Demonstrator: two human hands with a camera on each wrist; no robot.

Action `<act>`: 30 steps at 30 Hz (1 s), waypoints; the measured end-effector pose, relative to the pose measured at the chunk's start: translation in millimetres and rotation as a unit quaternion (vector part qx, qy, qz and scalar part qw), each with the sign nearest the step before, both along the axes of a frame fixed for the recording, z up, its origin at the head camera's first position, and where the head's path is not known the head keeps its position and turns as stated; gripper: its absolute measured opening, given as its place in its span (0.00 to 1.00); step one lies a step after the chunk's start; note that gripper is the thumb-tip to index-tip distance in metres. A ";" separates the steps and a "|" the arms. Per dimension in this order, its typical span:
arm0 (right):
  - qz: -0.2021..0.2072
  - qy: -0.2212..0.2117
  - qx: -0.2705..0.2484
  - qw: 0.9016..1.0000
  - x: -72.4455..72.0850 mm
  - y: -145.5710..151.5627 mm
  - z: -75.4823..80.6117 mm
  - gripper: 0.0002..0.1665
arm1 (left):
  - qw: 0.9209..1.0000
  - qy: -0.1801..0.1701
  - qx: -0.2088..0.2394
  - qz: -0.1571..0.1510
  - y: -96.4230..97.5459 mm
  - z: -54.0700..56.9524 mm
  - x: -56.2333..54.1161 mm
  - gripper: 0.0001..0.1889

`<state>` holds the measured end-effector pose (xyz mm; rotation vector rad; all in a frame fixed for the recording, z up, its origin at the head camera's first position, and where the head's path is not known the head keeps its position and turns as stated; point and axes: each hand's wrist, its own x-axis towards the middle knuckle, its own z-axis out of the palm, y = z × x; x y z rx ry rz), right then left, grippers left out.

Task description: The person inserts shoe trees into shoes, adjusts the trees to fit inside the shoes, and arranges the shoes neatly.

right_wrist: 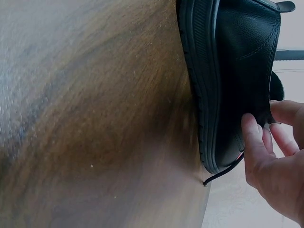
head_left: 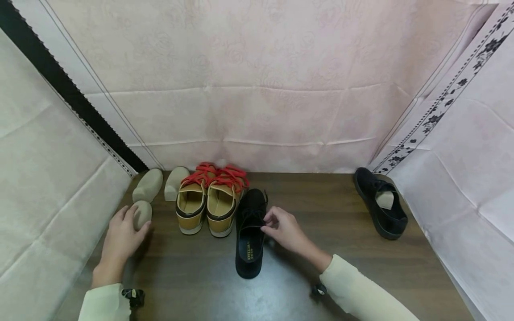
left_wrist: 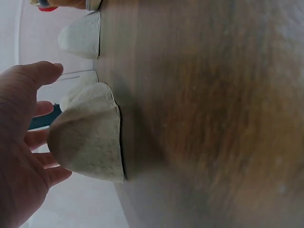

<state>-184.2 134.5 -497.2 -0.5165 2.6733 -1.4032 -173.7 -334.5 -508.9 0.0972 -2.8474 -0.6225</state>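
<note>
A black lace-up shoe point(head_left: 250, 256) stands on the floor, toe toward the back wall. My right hand point(head_left: 284, 227) is at its right side, thumb and fingertips pinching the edge of its opening near the laces; the right wrist view shows the shoe's side point(right_wrist: 237, 57) and a lace end hanging to the floor. At the left, my left hand point(head_left: 122, 243) lies around a pale moulded shoe insert point(head_left: 142, 215). In the left wrist view the fingers reach behind that insert point(left_wrist: 90, 137), and the thumb stays apart from it. Whether the fingers touch it cannot be told.
Two more pale inserts, one left point(head_left: 147, 185) and one right point(head_left: 175, 183), stand by the back wall. Tan shoes point(head_left: 221, 214) with red laces adjoin the black shoe. Far right, another black shoe point(head_left: 379, 203) holds a pale insert. Cloth-covered walls point(head_left: 281, 116) bound the wooden floor point(head_left: 321, 209).
</note>
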 end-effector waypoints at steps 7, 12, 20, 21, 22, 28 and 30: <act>-0.001 0.002 0.001 1.000 -0.7 0.1 -0.5 0.12 | 0.999 -0.028 0.019 0.034 -4.9 -2.0 -1.3 0.37; 0.004 0.003 0.001 1.000 -0.7 0.8 0.1 0.12 | 0.995 -0.044 0.047 0.071 -2.6 -5.0 -2.0 0.38; 0.005 0.001 0.005 1.000 -1.6 1.8 0.0 0.13 | 0.992 -0.044 0.064 0.104 -2.1 -8.1 -1.3 0.36; 0.004 0.000 0.005 1.000 -1.6 1.9 0.2 0.13 | 0.991 -0.042 0.065 0.106 -1.7 -8.4 -1.1 0.35; 0.003 -0.004 0.006 1.000 -1.8 1.9 0.4 0.13 | 0.991 -0.042 0.067 0.108 -1.5 -8.4 -1.1 0.34; 0.006 -0.006 0.005 1.000 -1.9 1.2 1.3 0.13 | 0.989 -0.056 0.073 0.119 -1.0 -7.4 0.4 0.29; 0.007 -0.008 0.004 1.000 -1.6 0.9 1.2 0.13 | 0.988 -0.065 0.070 0.119 -1.6 -7.2 1.5 0.28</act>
